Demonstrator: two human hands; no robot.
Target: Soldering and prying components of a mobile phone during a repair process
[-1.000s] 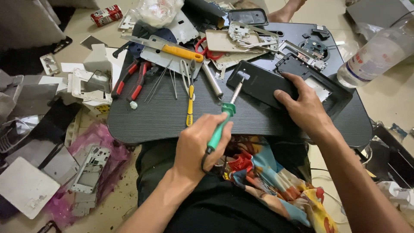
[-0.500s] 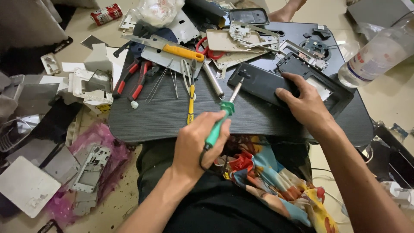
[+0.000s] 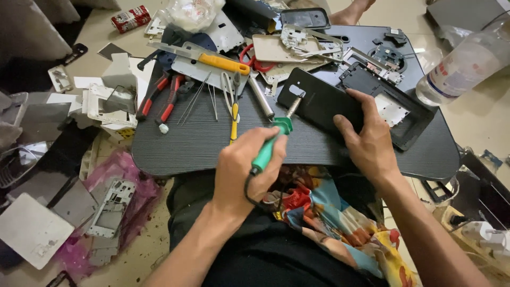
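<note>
A dark lap table [image 3: 186, 143] with a fine ridged grain and rounded corners spans the view, resting over the person's legs. Its back half is crowded with metal phone frames, plates and tools; the near strip along the front edge is bare wood-grain surface. On it lies a smooth, glossy black phone [image 3: 319, 101], a flat rounded rectangle lying back-up and angled, right of the table's middle. The right hand [image 3: 369, 141] lies over the phone's near right edge, fingers spread and pressing it flat, not wrapped around it. The left hand [image 3: 244, 170] is clenched around the green plastic handle of a soldering iron [image 3: 273, 141], its metal shaft slanting up to the phone's upper left corner, its tip at or just above the surface there. A black cord loops from the handle's end below the fist. Left of the iron lie red-handled pliers [image 3: 162, 98], yellow-handled tweezers [image 3: 234, 114] and thin steel picks. A clear plastic bottle [image 3: 462, 66] lies beyond the table's right corner.
</note>
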